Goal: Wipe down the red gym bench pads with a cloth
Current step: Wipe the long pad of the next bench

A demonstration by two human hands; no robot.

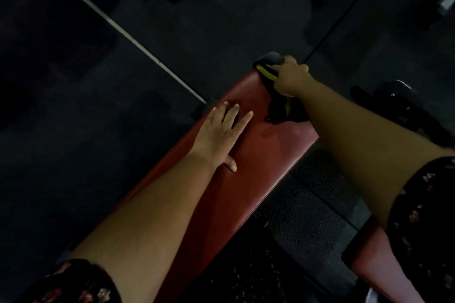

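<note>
One crumpled cloth (279, 108) in right hand (291, 79); smooth red pad (261, 155).

Dark red surface (258, 155); black cloth (280, 110) with a yellow-green stripe; black floor (73, 155), dotted in texture, crossed by a white line (118, 27); black sleeves (423, 216) printed with small reddish and pale flowers.

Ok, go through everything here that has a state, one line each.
left hand: open, flat on the pad, fingers spread.
right hand: grips the cloth at the pad's far end.
cloth: bunched, pressed on the pad's far corner.
pad: bears the left hand and the cloth.
second pad: partly hidden by the right arm.
</note>
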